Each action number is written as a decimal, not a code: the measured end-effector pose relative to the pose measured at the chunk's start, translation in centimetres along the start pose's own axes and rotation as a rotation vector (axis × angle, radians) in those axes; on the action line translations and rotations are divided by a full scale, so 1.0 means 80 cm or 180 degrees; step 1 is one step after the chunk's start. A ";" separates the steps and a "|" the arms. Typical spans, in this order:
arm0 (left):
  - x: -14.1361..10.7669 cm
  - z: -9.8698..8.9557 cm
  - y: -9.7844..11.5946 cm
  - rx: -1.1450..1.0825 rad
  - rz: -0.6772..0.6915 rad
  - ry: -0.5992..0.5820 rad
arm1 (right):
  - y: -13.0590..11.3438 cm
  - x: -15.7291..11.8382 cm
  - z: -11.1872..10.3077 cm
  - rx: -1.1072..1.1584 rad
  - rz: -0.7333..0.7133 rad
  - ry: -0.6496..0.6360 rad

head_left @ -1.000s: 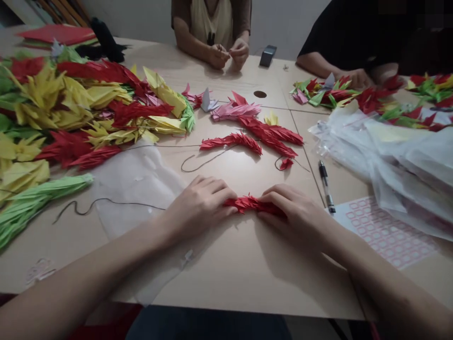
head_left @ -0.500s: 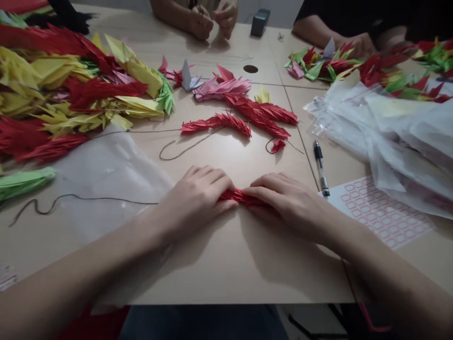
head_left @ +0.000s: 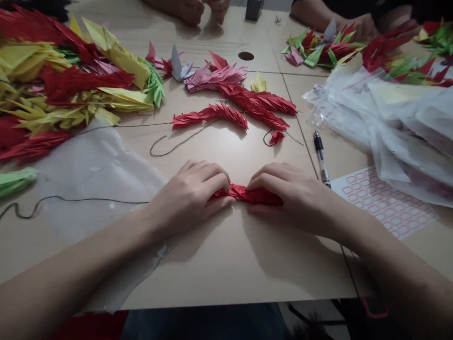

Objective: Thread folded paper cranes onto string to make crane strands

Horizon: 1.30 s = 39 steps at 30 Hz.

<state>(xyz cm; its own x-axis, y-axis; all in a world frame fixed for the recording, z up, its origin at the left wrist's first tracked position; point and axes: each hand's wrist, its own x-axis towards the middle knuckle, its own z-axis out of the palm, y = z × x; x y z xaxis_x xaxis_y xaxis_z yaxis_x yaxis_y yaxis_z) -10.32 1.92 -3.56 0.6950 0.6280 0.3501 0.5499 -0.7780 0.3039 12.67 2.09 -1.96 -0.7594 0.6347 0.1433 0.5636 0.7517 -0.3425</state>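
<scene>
A string of red folded paper cranes (head_left: pixel 241 192) lies crosswise near the table's front, with both hands on it. My left hand (head_left: pixel 198 189) is closed around its left end. My right hand (head_left: pixel 283 186) grips its right part, fingers over the top and thumb below. A short stretch of red paper shows between the hands; the ends are partly hidden by my fingers. A dark cord (head_left: pixel 88 199) runs out leftward from under my left hand. Beyond my hands rests another red crane string (head_left: pixel 212 115), next to longer red strings (head_left: pixel 256 106).
Piled crane strings (head_left: pixel 116 66) in yellow, red and green fill the left. A plastic sheet (head_left: pixel 95 174) lies under the cord. To the right are a pen (head_left: pixel 321 156), a sticker sheet (head_left: pixel 385 200) and plastic bags (head_left: pixel 399 118). Co-workers' hands (head_left: pixel 203 9) show at the far side.
The camera view has shifted slightly. My right-hand fingers have lifted and loosened a little, so more red paper shows under and between my hands. Both hands stay on the string.
</scene>
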 end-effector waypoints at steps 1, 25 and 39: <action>0.000 -0.001 0.000 -0.0010 0.0009 -0.0003 | 0.000 0.000 0.000 -0.0020 0.0006 0.0019; -0.001 0.001 0.003 -0.0199 -0.0024 0.0002 | -0.004 0.000 -0.002 -0.0079 0.0089 -0.0006; -0.003 0.005 0.002 0.0140 0.0231 0.0074 | -0.002 -0.003 0.002 -0.0066 0.0089 0.0041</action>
<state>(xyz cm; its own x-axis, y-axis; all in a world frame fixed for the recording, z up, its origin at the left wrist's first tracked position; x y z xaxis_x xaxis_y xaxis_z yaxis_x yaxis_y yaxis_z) -10.22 1.67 -3.91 0.7231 0.5698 0.3905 0.5187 -0.8212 0.2379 12.71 1.84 -2.07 -0.7392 0.6575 0.1458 0.5912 0.7372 -0.3272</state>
